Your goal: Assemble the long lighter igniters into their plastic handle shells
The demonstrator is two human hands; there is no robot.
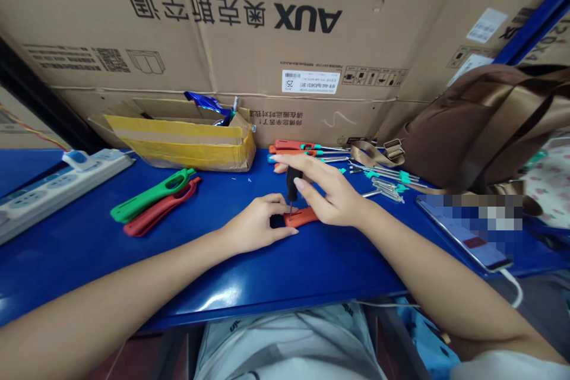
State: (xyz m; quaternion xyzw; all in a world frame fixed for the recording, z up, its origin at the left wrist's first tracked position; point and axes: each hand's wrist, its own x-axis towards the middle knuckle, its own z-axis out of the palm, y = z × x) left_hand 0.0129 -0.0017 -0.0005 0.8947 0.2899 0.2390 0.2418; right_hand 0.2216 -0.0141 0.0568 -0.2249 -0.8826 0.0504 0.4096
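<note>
My left hand (256,222) lies on the blue table (89,243), its fingers pressed down on an orange plastic handle part (303,217). My right hand (327,190) grips a small black-handled screwdriver (293,185) held upright, with its tip on the orange part. Just behind lie several orange and teal-tipped assembled tools (296,146), and to the right a cluster of metal rods with teal caps (387,184).
A green handle shell (151,194) and a red one (158,212) lie to the left. A yellow-taped cardboard box (182,136) and a white power strip (53,184) are at the back left. On the right are a brown bag (481,124) and a phone (467,231). Large cartons (267,29) stand behind.
</note>
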